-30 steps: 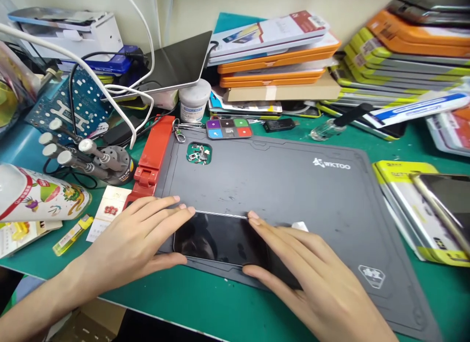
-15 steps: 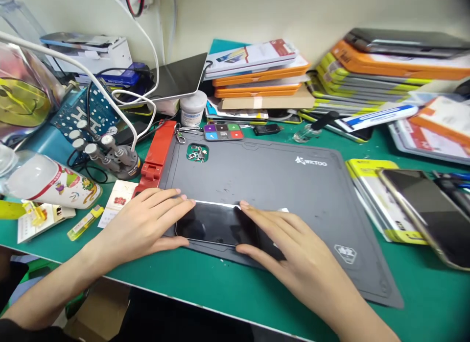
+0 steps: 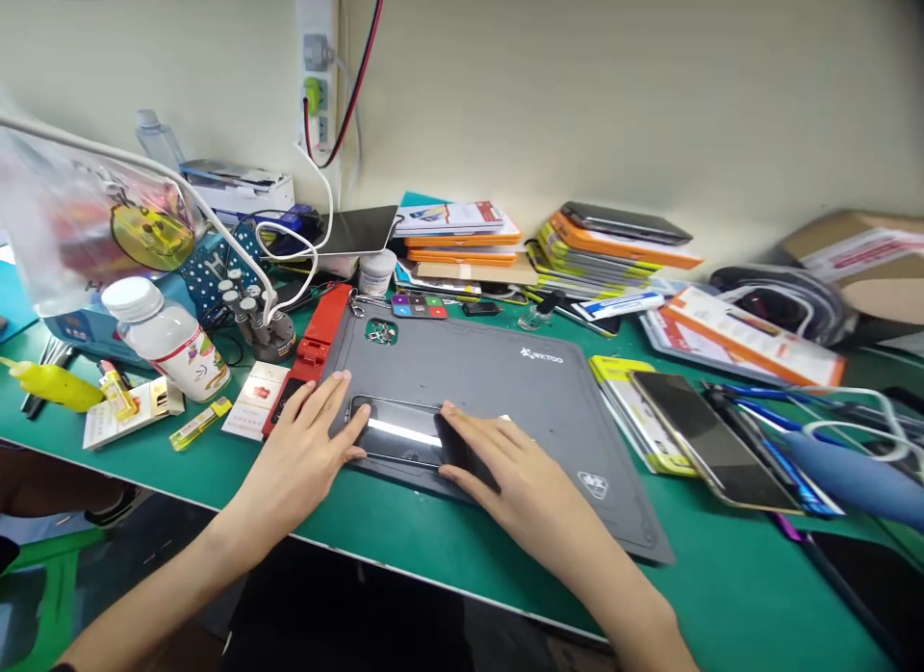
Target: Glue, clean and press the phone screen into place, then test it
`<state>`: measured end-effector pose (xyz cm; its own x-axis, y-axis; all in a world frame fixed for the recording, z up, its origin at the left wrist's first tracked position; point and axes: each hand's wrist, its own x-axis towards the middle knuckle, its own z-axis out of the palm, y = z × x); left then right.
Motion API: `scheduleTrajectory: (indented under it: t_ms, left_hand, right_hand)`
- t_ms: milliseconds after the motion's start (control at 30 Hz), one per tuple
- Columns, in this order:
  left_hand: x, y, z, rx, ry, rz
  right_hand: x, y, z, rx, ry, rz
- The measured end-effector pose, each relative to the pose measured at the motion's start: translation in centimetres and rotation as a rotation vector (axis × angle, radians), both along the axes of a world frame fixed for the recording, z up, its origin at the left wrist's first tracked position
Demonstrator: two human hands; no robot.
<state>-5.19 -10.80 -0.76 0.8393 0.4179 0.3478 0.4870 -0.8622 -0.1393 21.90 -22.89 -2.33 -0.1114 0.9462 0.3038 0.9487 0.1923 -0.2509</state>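
A black smartphone [image 3: 400,414] lies sideways, screen up, on the grey repair mat [image 3: 491,364], with a bright strip of reflected light across its glass. My left hand [image 3: 299,460] is at its left end, index fingertip on the upper side and thumb by the lower edge; its other fingers are stretched out past the phone. Across the right end reaches my right hand [image 3: 516,470], fingers along the top edge and thumb along the bottom, covering that end. Small metal parts lie in a mat recess [image 3: 381,332]. A red hinged holder [image 3: 321,335] borders the mat's left side.
On the left stand a white-capped bottle [image 3: 166,335], a screwdriver stand [image 3: 260,321] and a cigarette box [image 3: 254,400]. Stacked boxes [image 3: 462,241] line the wall. Right of the mat lie another phone [image 3: 711,436], yellow packets [image 3: 639,412] and blue-handled tools [image 3: 780,441].
The view has tilted up and drawn back, showing more wall and the right side of the bench. Both hands stay at the phone's ends; the left index finger now reaches onto its upper left part.
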Motion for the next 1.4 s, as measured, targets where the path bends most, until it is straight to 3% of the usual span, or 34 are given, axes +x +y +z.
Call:
scheduleTrajectory:
  t_ms: [133,333,433,533,667,800,1167,1400]
  left_hand:
    - [-0.1,-0.1,-0.8,-0.003,-0.058,0.064]
    - [-0.4,0.4,-1.8,0.038,-0.181,-0.125]
    - [-0.7,-0.3,-1.3,0.056,-0.310,-0.190]
    - [-1.1,-0.9,-0.7,0.042,-0.430,-0.221]
    - [-1.0,-0.6,-0.7,-0.048,-0.449,-0.085]
    - [-0.4,0.1,-1.2,-0.105,-0.353,0.008]
    - [-1.2,0.1,-1.7,-0.104,-0.423,0.031]
    - [-1.1,0.0,-1.9,-0.089,-0.425,-0.029]
  right_hand:
    - [-0.9,-1.8,-1.3,0.124,-0.043,-0.009]
    - [-0.9,-3.5,-2.7,0.338,0.018,0.005]
    - [-0.8,-3.6,-2.8,0.402,0.035,-0.109]
    - [-0.6,-3.7,-3.2,0.404,0.077,-0.282]
    - [-0.4,-3.7,-3.8,0.353,0.126,-0.371]
    - [-0.5,-3.8,-3.9,0.364,0.142,-0.387]
    - [-2.0,-3.2,-2.0,0.435,0.094,-0.387]
    - [-3.2,-1.4,-2.3,0.441,0.088,-0.268]
